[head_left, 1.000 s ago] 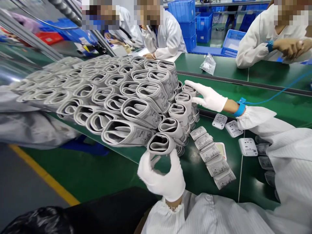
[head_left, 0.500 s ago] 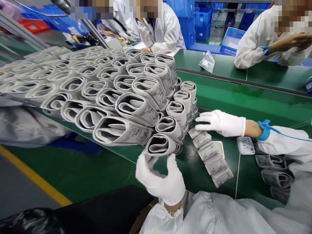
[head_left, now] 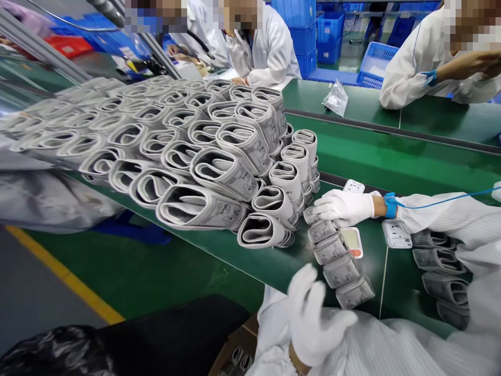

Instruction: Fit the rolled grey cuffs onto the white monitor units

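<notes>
My left hand (head_left: pixel 319 318), in a white glove, is raised in front of the table edge with its fingers spread and nothing in them. My right hand (head_left: pixel 344 206), also gloved, is closed over the far end of a short row of grey rolled cuffs (head_left: pixel 342 269) with printed drawings. Its fingertips lie on the farthest rolled cuff (head_left: pixel 312 215); the grip underneath is partly hidden. Beside the row lies a white device with a screen (head_left: pixel 353 241). Left of it stands a large stack of similar rolled cuffs (head_left: pixel 219 172), the nearest one (head_left: pixel 260 231) close to the edge.
White devices lie beyond my right wrist (head_left: pixel 354 186) and by my right sleeve (head_left: pixel 396 234). More rolled cuffs (head_left: pixel 442 259) sit at the right. A green belt (head_left: pixel 391 146) runs behind, with a clear bag (head_left: pixel 335 99) and co-workers across it. Below is an open carton (head_left: pixel 250 329).
My left hand has left the nearest stacked cuff and moved right and toward me, opening. My right hand has come down onto the row's far end, and the row's cuffs have shifted slightly.
</notes>
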A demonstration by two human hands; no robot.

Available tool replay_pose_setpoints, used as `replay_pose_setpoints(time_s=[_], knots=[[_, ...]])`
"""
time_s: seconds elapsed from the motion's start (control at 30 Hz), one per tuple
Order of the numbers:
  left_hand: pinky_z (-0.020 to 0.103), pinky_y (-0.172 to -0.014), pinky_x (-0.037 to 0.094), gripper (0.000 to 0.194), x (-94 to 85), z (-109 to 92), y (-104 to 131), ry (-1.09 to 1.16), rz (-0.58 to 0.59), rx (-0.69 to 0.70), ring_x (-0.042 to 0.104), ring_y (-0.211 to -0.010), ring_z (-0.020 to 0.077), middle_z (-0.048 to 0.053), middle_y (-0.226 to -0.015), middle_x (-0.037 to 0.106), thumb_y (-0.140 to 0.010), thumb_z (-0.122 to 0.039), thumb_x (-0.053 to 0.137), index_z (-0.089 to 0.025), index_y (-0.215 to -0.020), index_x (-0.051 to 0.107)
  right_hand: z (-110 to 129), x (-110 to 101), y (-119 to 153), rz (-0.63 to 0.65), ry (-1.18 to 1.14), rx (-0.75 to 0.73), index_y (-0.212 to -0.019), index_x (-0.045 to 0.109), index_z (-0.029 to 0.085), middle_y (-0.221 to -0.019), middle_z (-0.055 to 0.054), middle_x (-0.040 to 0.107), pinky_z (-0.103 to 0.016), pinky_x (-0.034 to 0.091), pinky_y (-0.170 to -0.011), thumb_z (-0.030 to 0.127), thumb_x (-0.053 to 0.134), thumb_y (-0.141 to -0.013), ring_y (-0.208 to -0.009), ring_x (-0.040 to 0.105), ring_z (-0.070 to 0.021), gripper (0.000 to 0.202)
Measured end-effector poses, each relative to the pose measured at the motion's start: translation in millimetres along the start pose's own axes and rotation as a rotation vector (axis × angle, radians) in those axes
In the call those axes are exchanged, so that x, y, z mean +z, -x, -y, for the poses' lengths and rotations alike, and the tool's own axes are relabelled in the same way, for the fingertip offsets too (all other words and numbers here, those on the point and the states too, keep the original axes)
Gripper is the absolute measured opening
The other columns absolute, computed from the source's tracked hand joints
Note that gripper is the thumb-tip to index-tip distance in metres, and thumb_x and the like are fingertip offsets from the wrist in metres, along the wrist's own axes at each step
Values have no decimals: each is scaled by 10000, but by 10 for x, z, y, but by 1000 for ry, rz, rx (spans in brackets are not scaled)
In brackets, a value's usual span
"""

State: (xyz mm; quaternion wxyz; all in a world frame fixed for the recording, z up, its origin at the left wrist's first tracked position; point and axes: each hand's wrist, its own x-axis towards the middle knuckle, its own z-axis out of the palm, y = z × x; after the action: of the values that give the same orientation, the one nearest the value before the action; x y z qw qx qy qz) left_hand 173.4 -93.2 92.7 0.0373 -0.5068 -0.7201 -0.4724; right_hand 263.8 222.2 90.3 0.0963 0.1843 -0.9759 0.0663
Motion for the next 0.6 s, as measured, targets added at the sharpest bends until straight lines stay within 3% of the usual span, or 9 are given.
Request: replay_pose_setpoints(time_s=[0.1,0.17,0.27,0.33,0.43,0.5,0.6], knots=[[726,-984,569,966,156,-40,221,-55,439,205,483,-1417,565,229,-1577,458,-612,-629,938,-302,-1435,553,44,-76,-19,9,7,-21,-1289,615,207,-1426,-162,638,-525,501,-1059,285,513,-1006,-1352,558,-333,311],[795,-968,532,890,249,-54,288,-155,531,182,329,-1486,644,218,-1667,340,-561,-410,1000,-328,-1367,631,58,-123,-43,45,-6,-38,-1284,619,210,-1415,-170,630,-494,530,-1009,301,507,-1017,-1305,581,-329,304],[706,-1031,549,628,326,-50,340,-155,415,123,294,-1543,575,183,-1667,324,-623,-96,890,-299,-1187,702,46,-114,-38,77,-29,-4,-1356,603,205,-1478,-174,573,-451,568,-923,326,520,-1042,-1157,653,-298,347],[618,-1073,567,501,327,-27,357,-95,318,108,348,-1549,495,187,-1604,391,-661,-14,807,-243,-1085,669,25,-51,-17,84,-43,46,-1431,574,201,-1538,-185,511,-416,587,-853,340,539,-1054,-1023,695,-255,403],[554,-1081,588,441,246,33,344,-7,250,127,441,-1515,409,181,-1507,476,-733,-23,745,-233,-1081,575,13,45,-24,77,-63,99,-1480,558,203,-1531,-195,501,-396,596,-837,311,562,-1054,-1000,709,-240,439],[553,-1087,586,507,139,81,314,56,239,161,468,-1503,381,180,-1535,453,-751,-32,726,-253,-1165,532,45,26,-74,50,-67,138,-1443,595,206,-1455,-184,559,-396,595,-846,254,584,-1028,-1017,705,-248,418],[570,-1080,583,576,-85,145,260,151,201,127,559,-1434,367,149,-1538,489,-742,-121,762,-301,-1235,524,199,-266,-176,-3,-111,226,-1381,640,226,-1358,-139,621,-379,587,-851,183,632,-943,-1025,699,-247,440]])
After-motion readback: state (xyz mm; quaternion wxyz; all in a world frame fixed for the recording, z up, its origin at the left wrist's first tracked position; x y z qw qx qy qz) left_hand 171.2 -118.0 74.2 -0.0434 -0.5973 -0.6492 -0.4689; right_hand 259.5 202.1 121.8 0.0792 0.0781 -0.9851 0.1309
